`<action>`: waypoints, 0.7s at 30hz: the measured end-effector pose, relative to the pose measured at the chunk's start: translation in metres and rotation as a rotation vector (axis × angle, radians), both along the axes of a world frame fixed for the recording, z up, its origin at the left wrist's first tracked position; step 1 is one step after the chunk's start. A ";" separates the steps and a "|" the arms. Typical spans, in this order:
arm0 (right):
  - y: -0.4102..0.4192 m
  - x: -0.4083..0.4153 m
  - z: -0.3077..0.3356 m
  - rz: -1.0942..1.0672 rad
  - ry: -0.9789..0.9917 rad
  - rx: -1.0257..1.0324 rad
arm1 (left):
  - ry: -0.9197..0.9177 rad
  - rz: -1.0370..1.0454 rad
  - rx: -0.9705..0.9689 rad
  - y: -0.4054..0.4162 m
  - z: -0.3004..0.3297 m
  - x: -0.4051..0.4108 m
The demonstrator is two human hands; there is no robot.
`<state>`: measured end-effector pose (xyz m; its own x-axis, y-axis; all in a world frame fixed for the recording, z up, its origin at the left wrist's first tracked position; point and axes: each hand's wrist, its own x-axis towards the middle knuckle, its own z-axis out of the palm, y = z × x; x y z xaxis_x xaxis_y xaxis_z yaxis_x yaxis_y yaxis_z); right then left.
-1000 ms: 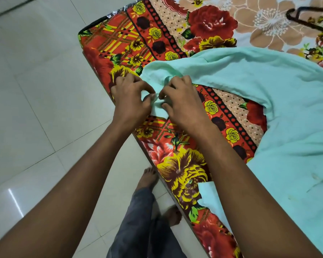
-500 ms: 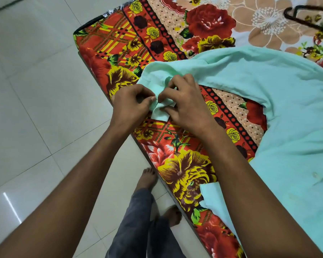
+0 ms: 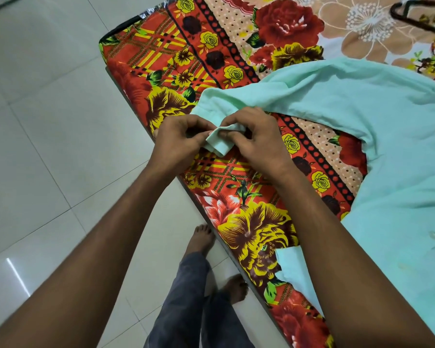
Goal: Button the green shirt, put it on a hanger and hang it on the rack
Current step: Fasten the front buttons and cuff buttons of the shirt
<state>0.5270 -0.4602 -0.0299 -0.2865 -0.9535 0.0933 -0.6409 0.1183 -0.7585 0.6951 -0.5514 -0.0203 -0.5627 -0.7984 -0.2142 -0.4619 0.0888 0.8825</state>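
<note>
The pale green shirt (image 3: 377,116) lies spread over the floral bed (image 3: 181,54), its body to the right and one sleeve reaching left toward the bed's edge. My left hand (image 3: 178,139) and my right hand (image 3: 256,139) meet at the sleeve's cuff (image 3: 219,144), each pinching the cuff's fabric between thumb and fingers. The cuff's end hangs folded between the two hands. Any button there is hidden by my fingers. A dark hanger (image 3: 417,13) lies on the bed at the far right top.
The bed's edge runs diagonally from top left to bottom right, with pale floor tiles (image 3: 48,121) to its left. My bare feet (image 3: 201,239) and grey trousers stand on the floor beside the bed. No rack is in view.
Both hands have drawn the cuff slightly toward me and the bed's edge, and the cuff's folded end now hangs lower between them. The grip stays the same.
</note>
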 end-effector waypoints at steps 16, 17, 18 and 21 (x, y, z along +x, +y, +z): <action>-0.006 -0.007 0.013 0.016 -0.188 0.164 | 0.064 0.058 0.078 0.001 0.000 -0.003; -0.006 -0.007 0.013 0.012 -0.197 0.163 | 0.063 0.060 0.074 0.002 0.000 -0.003; -0.006 -0.007 0.013 0.006 -0.210 0.162 | 0.060 0.061 0.071 0.002 0.000 -0.003; -0.006 -0.006 0.012 -0.016 -0.237 0.156 | 0.057 0.061 0.074 0.001 0.000 -0.003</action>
<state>0.5206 -0.4657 -0.0183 -0.2976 -0.9464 -0.1255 -0.4452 0.2538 -0.8587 0.6925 -0.5507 -0.0207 -0.5261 -0.8149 -0.2433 -0.4137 -0.0047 0.9104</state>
